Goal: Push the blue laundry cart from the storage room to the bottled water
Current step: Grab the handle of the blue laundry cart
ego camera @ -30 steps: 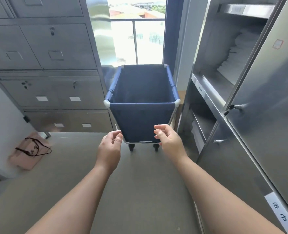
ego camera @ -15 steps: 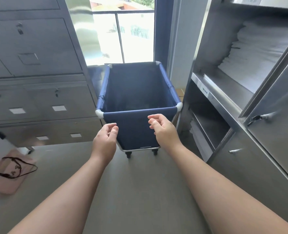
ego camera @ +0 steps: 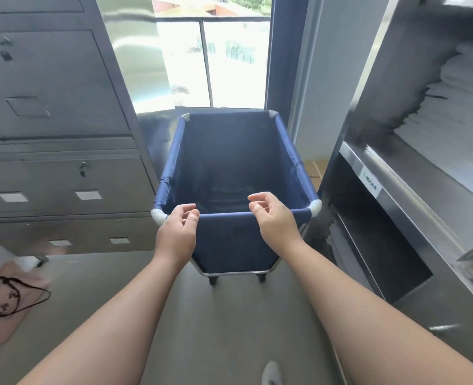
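While both grips hang wide, left hand point(ego camera: 177, 232) and right hand point(ego camera: 275, 216) at the cart point(ego camera: 235, 240)'s near rail: reaching step; next, close, push.

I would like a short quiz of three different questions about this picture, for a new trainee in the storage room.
1. True or false: both hands already grip the near rail of the blue fabric laundry cart.
2. What lies on the floor at the left? A) pink cloth bag with black straps B) red bucket C) water bottle
3. Fill in: folded white towels sit in the open steel ____ at the right.

Key:
1. False: the left hand and right hand are open at the rail.
2. A, the pink cloth bag.
3. Cabinet, holding the folded white towels.
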`<control>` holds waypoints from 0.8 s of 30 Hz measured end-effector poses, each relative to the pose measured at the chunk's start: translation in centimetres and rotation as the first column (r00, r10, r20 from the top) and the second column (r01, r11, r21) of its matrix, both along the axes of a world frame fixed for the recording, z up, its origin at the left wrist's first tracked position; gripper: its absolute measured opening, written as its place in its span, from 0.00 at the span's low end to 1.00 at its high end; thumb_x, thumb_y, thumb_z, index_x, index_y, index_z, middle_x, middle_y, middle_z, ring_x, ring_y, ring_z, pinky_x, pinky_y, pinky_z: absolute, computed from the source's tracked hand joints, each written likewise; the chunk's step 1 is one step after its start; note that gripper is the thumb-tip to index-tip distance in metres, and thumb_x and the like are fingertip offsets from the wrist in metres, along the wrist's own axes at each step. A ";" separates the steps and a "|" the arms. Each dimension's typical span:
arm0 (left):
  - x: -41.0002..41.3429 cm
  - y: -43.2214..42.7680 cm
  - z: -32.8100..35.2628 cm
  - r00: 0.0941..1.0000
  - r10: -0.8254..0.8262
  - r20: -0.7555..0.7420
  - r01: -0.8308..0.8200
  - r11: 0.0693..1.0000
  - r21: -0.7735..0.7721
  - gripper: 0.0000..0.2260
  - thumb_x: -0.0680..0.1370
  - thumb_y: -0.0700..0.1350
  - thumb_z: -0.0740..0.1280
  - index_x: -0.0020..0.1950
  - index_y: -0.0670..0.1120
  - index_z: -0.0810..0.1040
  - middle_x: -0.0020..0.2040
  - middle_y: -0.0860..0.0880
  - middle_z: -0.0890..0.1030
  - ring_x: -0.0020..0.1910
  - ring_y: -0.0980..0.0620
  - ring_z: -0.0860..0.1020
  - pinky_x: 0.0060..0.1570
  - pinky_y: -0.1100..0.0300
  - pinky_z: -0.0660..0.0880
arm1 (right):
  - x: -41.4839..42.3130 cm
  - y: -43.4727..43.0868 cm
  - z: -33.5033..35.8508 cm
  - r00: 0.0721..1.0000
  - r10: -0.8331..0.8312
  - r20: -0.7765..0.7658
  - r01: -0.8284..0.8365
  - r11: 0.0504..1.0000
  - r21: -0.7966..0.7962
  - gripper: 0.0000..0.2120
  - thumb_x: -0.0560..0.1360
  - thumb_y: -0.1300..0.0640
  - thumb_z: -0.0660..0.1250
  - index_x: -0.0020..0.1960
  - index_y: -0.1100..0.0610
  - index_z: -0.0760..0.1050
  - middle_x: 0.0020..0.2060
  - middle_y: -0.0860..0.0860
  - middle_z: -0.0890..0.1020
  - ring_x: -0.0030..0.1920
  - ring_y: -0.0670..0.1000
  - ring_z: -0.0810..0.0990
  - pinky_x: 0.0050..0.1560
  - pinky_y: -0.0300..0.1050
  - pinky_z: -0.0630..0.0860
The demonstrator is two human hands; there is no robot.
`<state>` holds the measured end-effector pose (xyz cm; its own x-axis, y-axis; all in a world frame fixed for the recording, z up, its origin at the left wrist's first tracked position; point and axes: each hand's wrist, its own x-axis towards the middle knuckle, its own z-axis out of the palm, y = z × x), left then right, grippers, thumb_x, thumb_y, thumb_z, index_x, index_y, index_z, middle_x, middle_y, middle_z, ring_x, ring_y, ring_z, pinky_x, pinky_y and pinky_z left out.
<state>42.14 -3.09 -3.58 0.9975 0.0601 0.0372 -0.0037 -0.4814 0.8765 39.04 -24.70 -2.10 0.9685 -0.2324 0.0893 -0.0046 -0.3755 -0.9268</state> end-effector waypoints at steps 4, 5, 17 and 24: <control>6.0 -2.6 -1.1 0.999 0.024 -0.035 -0.023 0.999 0.025 0.12 0.84 0.52 0.61 0.65 0.54 0.78 0.55 0.56 0.80 0.55 0.55 0.77 0.55 0.54 0.74 | 6.1 -2.2 -1.7 0.999 0.033 -0.030 -0.034 0.998 -0.045 0.07 0.81 0.50 0.62 0.56 0.44 0.76 0.50 0.43 0.80 0.51 0.38 0.77 0.44 0.28 0.68; 7.3 -3.2 -1.5 0.999 0.016 -0.038 -0.015 0.999 0.033 0.12 0.83 0.53 0.62 0.65 0.54 0.78 0.55 0.56 0.80 0.56 0.55 0.77 0.56 0.53 0.75 | 7.4 -2.7 -2.2 0.998 0.043 -0.041 -0.045 0.998 -0.054 0.07 0.81 0.50 0.62 0.56 0.44 0.76 0.50 0.42 0.80 0.50 0.38 0.77 0.43 0.28 0.68; 17.3 -6.5 -5.6 0.984 -0.125 -0.124 0.160 0.926 0.342 0.17 0.82 0.55 0.64 0.70 0.52 0.74 0.65 0.52 0.79 0.64 0.51 0.76 0.62 0.50 0.73 | 17.9 -5.7 -6.9 0.984 0.076 -0.164 -0.112 0.968 -0.225 0.11 0.81 0.50 0.62 0.61 0.47 0.75 0.52 0.44 0.78 0.51 0.45 0.77 0.50 0.44 0.73; 20.6 -6.0 -9.5 0.953 -0.209 -0.218 0.292 0.824 0.486 0.19 0.81 0.56 0.65 0.70 0.52 0.74 0.65 0.52 0.78 0.62 0.49 0.76 0.60 0.49 0.73 | 20.4 -5.9 -10.2 0.970 0.098 -0.224 -0.198 0.853 -0.482 0.15 0.81 0.51 0.61 0.67 0.51 0.73 0.60 0.50 0.77 0.61 0.52 0.73 0.61 0.52 0.70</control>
